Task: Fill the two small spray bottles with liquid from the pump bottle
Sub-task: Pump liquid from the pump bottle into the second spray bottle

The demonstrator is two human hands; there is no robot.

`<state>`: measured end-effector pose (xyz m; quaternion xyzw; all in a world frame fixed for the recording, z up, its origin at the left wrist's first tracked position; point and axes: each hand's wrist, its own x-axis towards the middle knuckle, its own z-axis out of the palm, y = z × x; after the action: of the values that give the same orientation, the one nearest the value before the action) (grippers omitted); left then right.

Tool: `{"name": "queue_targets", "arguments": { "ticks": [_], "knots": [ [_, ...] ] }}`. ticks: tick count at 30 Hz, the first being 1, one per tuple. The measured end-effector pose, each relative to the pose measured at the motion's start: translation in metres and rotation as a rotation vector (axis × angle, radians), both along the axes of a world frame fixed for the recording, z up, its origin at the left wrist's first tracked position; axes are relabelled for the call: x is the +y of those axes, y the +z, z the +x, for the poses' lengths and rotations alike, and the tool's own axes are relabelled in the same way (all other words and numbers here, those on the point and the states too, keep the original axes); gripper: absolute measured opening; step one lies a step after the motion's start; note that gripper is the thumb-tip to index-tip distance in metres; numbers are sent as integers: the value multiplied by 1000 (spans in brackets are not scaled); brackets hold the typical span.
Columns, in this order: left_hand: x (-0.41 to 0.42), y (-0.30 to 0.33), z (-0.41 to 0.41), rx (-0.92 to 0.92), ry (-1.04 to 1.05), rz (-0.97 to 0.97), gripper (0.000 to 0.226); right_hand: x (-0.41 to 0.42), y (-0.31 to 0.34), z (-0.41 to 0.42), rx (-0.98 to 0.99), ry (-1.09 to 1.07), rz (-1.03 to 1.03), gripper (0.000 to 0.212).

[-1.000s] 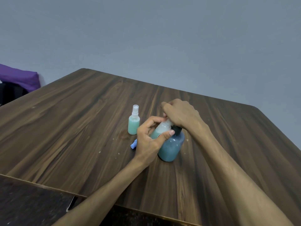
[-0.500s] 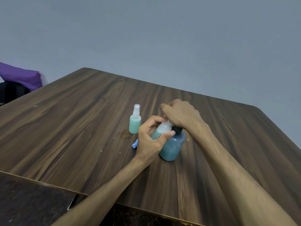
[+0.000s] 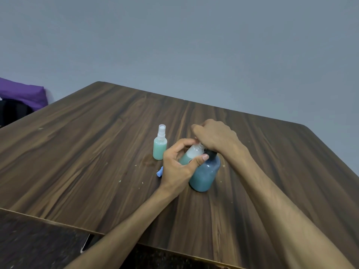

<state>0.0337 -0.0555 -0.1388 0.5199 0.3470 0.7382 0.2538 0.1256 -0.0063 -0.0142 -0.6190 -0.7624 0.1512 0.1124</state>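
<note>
The person is working at the pump bottle [image 3: 205, 172], which is standing upright on the wooden table [image 3: 97, 152]. The left hand [image 3: 178, 166] is wrapping its fingers and thumb around the open spray bottle [image 3: 191, 155], tilting it against the pump bottle's near-left shoulder. The right hand [image 3: 215, 138] is curling down over the pump head (the nozzle itself is hidden beneath it).

The filled spray bottle [image 3: 160, 145] is standing capped, just left of the pump bottle, with a small blue cap [image 3: 159, 172] lying nearer the person. The tilted bottle is looking roughly half full, so a hard press could be sending liquid past its narrow mouth, or toppling the pump bottle.
</note>
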Motion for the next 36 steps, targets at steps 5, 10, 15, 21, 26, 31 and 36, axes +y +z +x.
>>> {"name": "queue_targets", "arguments": {
  "ticks": [5, 10, 15, 21, 26, 31, 36],
  "knots": [
    [-3, -1, 2, -22, 12, 16, 31, 0, 4, 3, 114, -2, 93, 45],
    [1, -2, 1, -34, 11, -12, 38, 0, -2, 2, 49, 5, 44, 41],
    [-1, -1, 2, -34, 18, -2, 37, 2, 3, 4, 64, 1, 64, 41],
    [-3, 0, 1, -33, 14, 14, 37, 4, 0, 5, 88, 11, 57, 50],
    [-3, 1, 0, -38, 16, -11, 40, 1, 1, 2, 12, 25, 23, 45],
    [-4, 4, 2, -49, -10, -34, 39, 2, 3, 2, 38, 21, 8, 42],
    [-5, 3, 1, -53, -3, -30, 43, 1, 1, 4, 58, 15, 31, 44]
  ]
}}
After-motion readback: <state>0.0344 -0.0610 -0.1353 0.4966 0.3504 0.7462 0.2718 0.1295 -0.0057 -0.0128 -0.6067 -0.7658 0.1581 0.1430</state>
